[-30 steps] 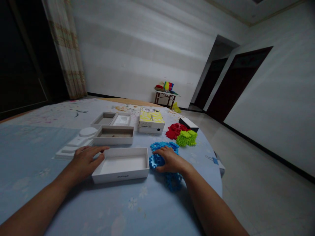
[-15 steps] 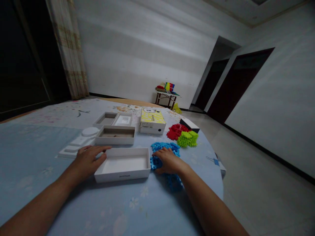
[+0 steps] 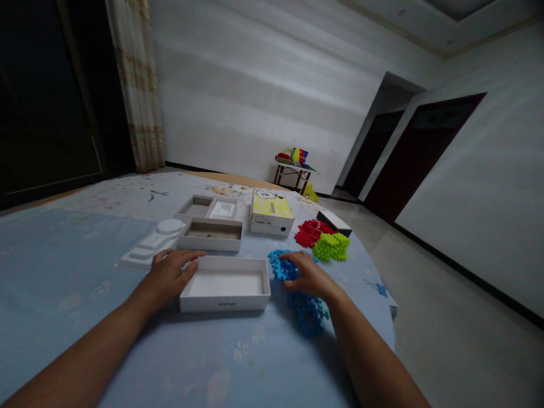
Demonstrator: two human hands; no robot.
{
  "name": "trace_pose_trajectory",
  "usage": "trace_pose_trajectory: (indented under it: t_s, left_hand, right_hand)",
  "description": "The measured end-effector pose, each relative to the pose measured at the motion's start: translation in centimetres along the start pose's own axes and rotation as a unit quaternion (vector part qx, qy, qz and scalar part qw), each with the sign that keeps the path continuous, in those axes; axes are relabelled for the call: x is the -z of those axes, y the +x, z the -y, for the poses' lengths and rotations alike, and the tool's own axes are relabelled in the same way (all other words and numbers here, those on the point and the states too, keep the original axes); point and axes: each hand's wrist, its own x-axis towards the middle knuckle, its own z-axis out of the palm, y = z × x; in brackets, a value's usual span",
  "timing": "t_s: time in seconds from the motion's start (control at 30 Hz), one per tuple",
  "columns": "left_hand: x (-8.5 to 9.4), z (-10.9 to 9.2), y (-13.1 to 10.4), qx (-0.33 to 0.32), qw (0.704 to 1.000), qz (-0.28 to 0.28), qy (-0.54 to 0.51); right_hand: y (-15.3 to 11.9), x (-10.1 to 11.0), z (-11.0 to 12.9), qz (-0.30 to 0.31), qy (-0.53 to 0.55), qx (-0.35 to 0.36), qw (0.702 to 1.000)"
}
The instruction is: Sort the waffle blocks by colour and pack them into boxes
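My left hand (image 3: 172, 277) grips the back left corner of an open white box (image 3: 225, 306), its fingers along the back rim and its thumb at the left wall. The box lies flat, its inside facing up, with small lettering on the front. To its right, my right hand (image 3: 309, 275) curves its fingers and thumb around a blue toy piece (image 3: 281, 268) with a knobbly, toothed edge. More blue toothed pieces (image 3: 309, 317) lie below that hand and partly under it. The palm hides some of the blue pieces.
Beyond the box stand a grey-lined box (image 3: 210, 245), a shallow two-part tray (image 3: 195, 203), white molded inserts (image 3: 144, 245) and a yellow-and-white carton (image 3: 272, 220). Red pieces (image 3: 312, 232) and green pieces (image 3: 331, 247) sit at the right, near a binder clip (image 3: 381, 289) on the table edge.
My right hand has shifted a little away from the box wall, and the blue piece at its fingers has moved off the wall with it. My left hand stays at the box corner.
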Motion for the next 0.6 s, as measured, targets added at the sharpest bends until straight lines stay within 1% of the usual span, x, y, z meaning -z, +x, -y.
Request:
trace_pose_trajectory:
  t_s: [0.07,0.1,0.13,0.2,0.23,0.33,0.43,0.5,0.6]
  left_hand:
    - [-0.3,-0.2,-0.1,-0.004,1.000,-0.012,-0.012]
    - [-0.5,-0.3,-0.2,-0.004,1.000,-0.017,-0.017]
    - [-0.6,-0.5,-0.2,-0.004,0.999,-0.023,-0.022]
    - [-0.8,-0.9,-0.3,-0.005,0.999,-0.032,-0.029]
    - [-0.8,-1.1,-0.4,-0.006,0.999,-0.037,-0.031]
    - [-0.7,-1.6,-0.6,-0.005,0.998,-0.045,-0.032]
    - [-0.5,-1.8,-0.7,-0.003,0.999,-0.041,-0.034]
    - [-0.5,-1.9,-0.7,-0.004,0.998,-0.041,-0.037]
    - [-0.6,-1.9,-0.7,-0.005,0.998,-0.049,-0.038]
  right_hand:
    - [0.3,1.3,0.8,-0.066,0.028,0.011,0.997]
    - [0.6,1.8,1.5,-0.084,0.045,0.029,0.995]
    - [1.0,2.1,2.4,-0.088,0.062,0.052,0.993]
    - [2.2,2.0,4.7,-0.056,0.085,0.102,0.990]
    - [2.9,1.6,5.9,-0.025,0.087,0.124,0.988]
    - [5.4,-0.5,8.7,0.076,0.052,0.158,0.983]
    - [7.7,-2.7,10.0,0.159,0.000,0.161,0.974]
    - [8.8,-3.7,10.4,0.187,-0.014,0.167,0.968]
    - [9.4,-4.5,10.9,0.206,-0.024,0.173,0.963]
